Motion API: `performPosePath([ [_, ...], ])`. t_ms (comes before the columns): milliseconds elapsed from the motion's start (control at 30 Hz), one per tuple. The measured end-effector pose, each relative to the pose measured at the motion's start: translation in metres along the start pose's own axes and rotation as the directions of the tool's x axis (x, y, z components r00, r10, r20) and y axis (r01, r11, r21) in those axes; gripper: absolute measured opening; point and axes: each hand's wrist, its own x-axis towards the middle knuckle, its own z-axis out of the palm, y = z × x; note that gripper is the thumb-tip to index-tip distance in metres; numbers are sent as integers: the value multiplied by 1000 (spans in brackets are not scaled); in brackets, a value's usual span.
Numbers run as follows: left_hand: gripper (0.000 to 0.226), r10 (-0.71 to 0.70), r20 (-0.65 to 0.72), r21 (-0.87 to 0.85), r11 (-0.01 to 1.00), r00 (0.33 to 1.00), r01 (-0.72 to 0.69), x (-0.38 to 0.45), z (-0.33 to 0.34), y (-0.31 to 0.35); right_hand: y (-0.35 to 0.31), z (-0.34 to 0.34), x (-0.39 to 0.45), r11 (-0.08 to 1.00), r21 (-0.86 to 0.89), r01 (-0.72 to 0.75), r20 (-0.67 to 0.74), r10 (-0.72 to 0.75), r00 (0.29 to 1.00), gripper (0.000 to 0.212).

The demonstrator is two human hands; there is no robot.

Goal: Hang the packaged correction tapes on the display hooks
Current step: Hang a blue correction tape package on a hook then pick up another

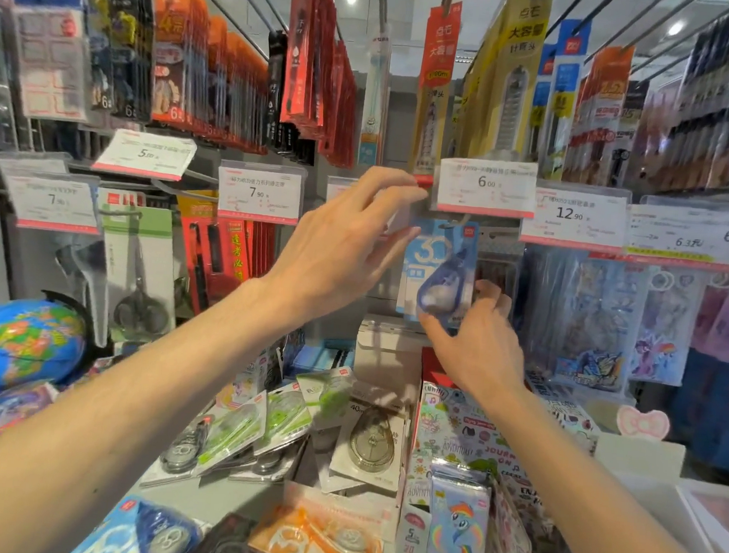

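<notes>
A blue packaged correction tape (439, 278) hangs just under the 6.00 price tag (486, 187), its top at a display hook (456, 223). My right hand (473, 343) pinches the pack's lower edge from below. My left hand (348, 242) is raised at the pack's upper left, fingers spread and touching near its top corner by the tag. More packaged correction tapes lie on the counter below: green ones (255, 425), a grey one (369, 442), an orange one (320, 543) and a blue one (150, 534).
Rows of hanging stationery packs fill the hooks above and to both sides, with price tags (259, 196) in front. A globe (21, 343) sits at the left. Sticker packs (467, 441) and a pony card pack (459, 519) crowd the counter at the right.
</notes>
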Motion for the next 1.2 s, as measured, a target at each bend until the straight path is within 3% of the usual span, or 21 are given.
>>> performPosePath([
  [200,34,-191,83,-79,977,978,197,-66,-10,-9,-4,1,-30,982,-82,170,15,-169,985,61],
  [367,29,-425,260,-43,892,867,450,-147,-21,-25,-37,23,-59,906,-27,423,250,-404,880,41],
  [433,29,-492,429,45,850,758,526,-184,-24,-34,-52,38,-71,853,-2,521,396,-478,784,40],
  [600,40,-488,792,260,813,366,522,-259,-41,-50,-74,82,-102,769,128,626,708,-513,485,38],
  [733,47,-411,904,301,812,122,500,-287,-52,-54,-77,102,-120,750,182,636,782,-502,369,41],
  [767,49,-400,912,300,802,92,517,-290,-53,-54,-76,104,-123,748,189,636,790,-500,354,39],
  [867,59,-403,912,303,783,72,543,-293,-54,-57,-75,109,-124,738,190,648,809,-492,323,33],
  [1067,69,-357,933,282,803,46,525,-295,-45,-61,-75,108,-122,745,201,636,803,-497,329,33],
  [1200,65,-312,941,225,864,129,450,-290,-43,-63,-73,108,-123,762,208,613,805,-489,336,36],
])
